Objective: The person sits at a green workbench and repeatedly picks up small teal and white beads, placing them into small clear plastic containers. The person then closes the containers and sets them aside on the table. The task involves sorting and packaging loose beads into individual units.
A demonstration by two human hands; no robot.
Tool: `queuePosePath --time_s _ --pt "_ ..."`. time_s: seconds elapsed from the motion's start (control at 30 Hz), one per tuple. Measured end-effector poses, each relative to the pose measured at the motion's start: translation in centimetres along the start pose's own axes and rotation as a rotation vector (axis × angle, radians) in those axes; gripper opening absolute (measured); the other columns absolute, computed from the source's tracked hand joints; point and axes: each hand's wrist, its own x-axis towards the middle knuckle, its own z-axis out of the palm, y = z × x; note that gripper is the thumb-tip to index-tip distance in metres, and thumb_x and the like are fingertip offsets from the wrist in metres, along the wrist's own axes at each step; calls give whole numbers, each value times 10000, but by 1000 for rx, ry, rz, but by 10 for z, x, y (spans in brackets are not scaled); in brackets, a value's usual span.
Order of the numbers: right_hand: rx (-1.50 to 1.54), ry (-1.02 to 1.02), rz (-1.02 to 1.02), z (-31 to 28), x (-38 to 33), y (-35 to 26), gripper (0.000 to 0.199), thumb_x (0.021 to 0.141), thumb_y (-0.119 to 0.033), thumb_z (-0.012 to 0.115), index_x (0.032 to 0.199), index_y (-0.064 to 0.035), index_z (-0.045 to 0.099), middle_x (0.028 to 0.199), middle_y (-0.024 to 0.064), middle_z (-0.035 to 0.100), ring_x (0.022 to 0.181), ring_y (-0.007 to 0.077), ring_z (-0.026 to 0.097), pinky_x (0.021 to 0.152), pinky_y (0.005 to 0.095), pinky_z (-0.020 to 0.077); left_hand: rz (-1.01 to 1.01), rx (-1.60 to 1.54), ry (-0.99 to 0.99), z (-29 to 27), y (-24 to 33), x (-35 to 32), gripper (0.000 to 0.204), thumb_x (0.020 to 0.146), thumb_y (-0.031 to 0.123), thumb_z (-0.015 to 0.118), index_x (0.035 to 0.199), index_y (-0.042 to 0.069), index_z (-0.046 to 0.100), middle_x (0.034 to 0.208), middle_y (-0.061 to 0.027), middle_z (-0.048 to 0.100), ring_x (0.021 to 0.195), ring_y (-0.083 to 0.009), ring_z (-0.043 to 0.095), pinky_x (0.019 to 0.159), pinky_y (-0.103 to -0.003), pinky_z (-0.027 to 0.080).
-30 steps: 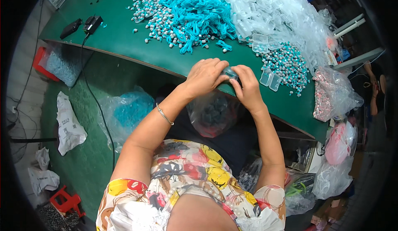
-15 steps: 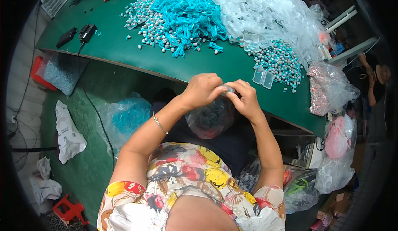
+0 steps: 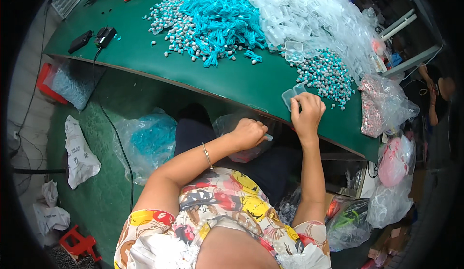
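Observation:
My left hand (image 3: 249,133) is closed over the lap, and the end of a small clear plastic case (image 3: 268,137) pokes out of its fingers; the rest of that case is hidden. Behind this hand a clear plastic bag (image 3: 229,123) hangs below the table edge. At the table's front edge my right hand (image 3: 308,115) pinches an opened clear plastic case (image 3: 288,96), its two halves spread flat on the green surface. A heap of small grey-and-teal plugs (image 3: 326,75) lies just beyond the right hand.
Teal cords (image 3: 224,20) and a large mound of clear cases (image 3: 309,13) cover the far table (image 3: 130,51). A clear bag of pink pieces (image 3: 373,107) sits at the right edge. A black cable (image 3: 108,119) hangs down at left. A red stool (image 3: 79,244) stands on the floor.
My hands have parted from the small case they both held. The left drew back toward the lap with it; the right reached to the opened case, which shifted slightly left.

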Motion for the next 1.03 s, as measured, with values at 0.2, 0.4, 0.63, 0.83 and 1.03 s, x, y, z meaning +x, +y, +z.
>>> queuePosePath --time_s 0.2,0.4,0.63,0.83,1.03 --pt "247 -47 -172 15 12 -21 80 776 -104 739 838 -97 690 947 28 671 983 257 595 898 416 390 13 -113 163 -59 7 4 122 849 193 702 886 85 660 776 -114 640 737 -346 661 654 -449 528" --pt "363 -72 -164 29 27 -28 100 790 -101 722 885 -94 689 962 39 675 1001 267 599 910 418 406 -346 224 494 -129 -48 38 188 851 144 695 1024 80 661 930 -131 652 828 -354 667 666 -454 534" --pt "302 144 155 20 34 22 121 828 -42 676 941 -73 701 860 92 687 843 295 633 762 424 485 -464 566 365 -118 -91 63 70 824 96 624 875 72 664 934 -138 628 739 -306 703 573 -423 561" --pt "105 -1 115 21 26 47 110 827 -160 700 926 -112 700 828 77 673 806 292 634 704 446 473 -305 528 466 -110 -90 64 69 817 107 614 871 84 651 869 -112 610 789 -284 678 608 -406 559" --pt "117 -137 99 52 25 41 205 752 -247 788 918 -156 710 932 54 668 983 269 631 837 462 430 -204 435 581 -112 -99 93 161 833 72 567 960 84 665 953 -163 648 922 -326 681 728 -420 556"
